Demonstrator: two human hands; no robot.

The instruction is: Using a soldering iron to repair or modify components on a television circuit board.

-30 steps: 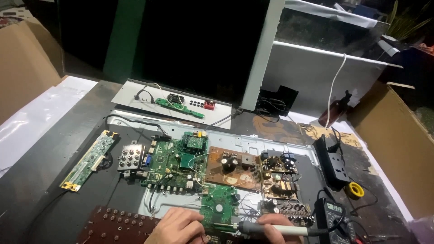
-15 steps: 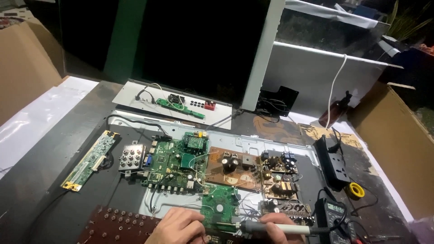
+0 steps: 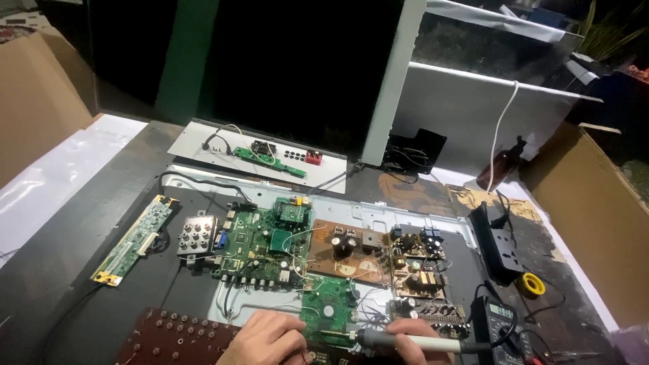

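At the bottom edge my right hand (image 3: 414, 343) grips a soldering iron (image 3: 405, 340) with a grey handle, its tip pointing left at the lower edge of a small green circuit board (image 3: 329, 307). My left hand (image 3: 265, 339) rests beside that tip with curled fingers; whether it pinches a thin wire I cannot tell. Above lie a larger green main board (image 3: 265, 247) and a brown power board (image 3: 351, 252) on a metal chassis plate (image 3: 405, 217).
A long narrow green board (image 3: 134, 238) lies at left, a dark red perforated board (image 3: 169, 336) at bottom left. A black power strip (image 3: 497, 242), yellow solder spool (image 3: 533, 284) and multimeter (image 3: 495, 323) sit at right. Cardboard walls stand on both sides; a brown bottle (image 3: 499, 166) behind.
Hands and soldering iron stay almost in place; the view has shifted only slightly.
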